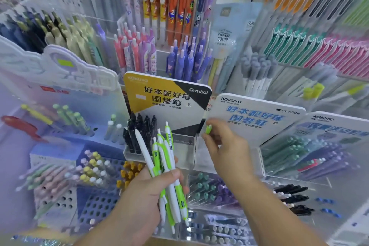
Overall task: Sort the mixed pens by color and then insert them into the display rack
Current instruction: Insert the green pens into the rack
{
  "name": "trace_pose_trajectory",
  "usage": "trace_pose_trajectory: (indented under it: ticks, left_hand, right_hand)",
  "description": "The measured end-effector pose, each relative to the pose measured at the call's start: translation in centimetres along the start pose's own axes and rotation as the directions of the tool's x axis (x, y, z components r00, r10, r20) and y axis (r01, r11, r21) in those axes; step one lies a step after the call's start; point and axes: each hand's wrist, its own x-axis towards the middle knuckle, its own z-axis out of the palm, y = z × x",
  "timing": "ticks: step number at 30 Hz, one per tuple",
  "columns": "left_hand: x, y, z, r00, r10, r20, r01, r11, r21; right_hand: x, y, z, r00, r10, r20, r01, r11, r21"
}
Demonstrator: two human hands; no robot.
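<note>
Green-and-white pens (166, 173), a loose bundle, clasped in the left hand (147, 191) low at centre: fingers (184, 188) curled round the barrels, thumb laid across the front, clicker ends fanned upward, writing tips pointing down past the palm.

Up and to the right, apart from the bundle, one single green pen (208, 129) pinched between thumb and fingers of the right hand (223, 150). Only its top end in view, the rest hidden behind the hand; possibly the same kind as the bundle, though too blurred to say.

Just behind both hands, a clear compartment (185, 140) of the display rack, under a yellow-and-black sign (159, 96). In the same stand, to the left, black pens (137, 132) standing upright. To the right, a white sign (255, 114) with blue lettering, its lower left corner just behind the single green pen.

Beneath the right wrist, purple and teal pens (211, 187) lying in a clear tray. Left of the left hand, mustard pens (129, 170) and yellow-capped pens (91, 166) stuck in a blue holed rack (97, 203). Further back, upright rows of purple pens (187, 60) and pink pens (131, 50).
</note>
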Motion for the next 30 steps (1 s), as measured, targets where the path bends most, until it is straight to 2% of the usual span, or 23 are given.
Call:
trace_pose_trajectory:
  ticks: [11, 18, 20, 22, 23, 25, 30]
  left_hand:
    - [-0.3, 0.3, 0.1, 0.999, -0.034, 0.034, 0.033, 0.999, 0.025]
    - [-1.5, -0.6, 0.8, 0.996, -0.064, 0.068, 0.059, 0.995, 0.079]
    - [-1.8, -0.8, 1.0, 0.994, -0.076, 0.083, 0.067, 0.992, 0.103]
    - [-2.1, -0.9, 1.3, 0.989, -0.102, 0.104, 0.089, 0.988, 0.123]
    - [-2.2, -1.0, 1.4, 0.986, -0.111, 0.121, 0.095, 0.987, 0.132]
    - [-2.3, -1.1, 1.8, 0.979, -0.126, 0.161, 0.102, 0.983, 0.154]
    - [-2.3, -1.2, 2.3, 0.953, -0.160, 0.256, 0.111, 0.975, 0.194]
  right_hand:
    - [-0.5, -0.5, 0.2, 0.998, 0.043, 0.035, -0.042, 0.998, -0.036]
    - [-2.0, -2.3, -2.1, 0.979, 0.180, 0.098, -0.185, 0.982, 0.045]
    - [-2.4, -3.7, -3.3, 0.934, 0.320, 0.155, -0.352, 0.896, 0.269]
    - [-2.5, -5.0, -4.5, 0.843, 0.419, 0.338, -0.538, 0.670, 0.511]
    - [-2.6, -5.4, -5.1, 0.801, 0.424, 0.423, -0.599, 0.563, 0.570]
    - [-2.9, -5.5, -5.9, 0.747, 0.421, 0.514, -0.664, 0.453, 0.595]
    - [-3.6, -4.3, -6.7, 0.686, 0.397, 0.610, -0.727, 0.360, 0.584]
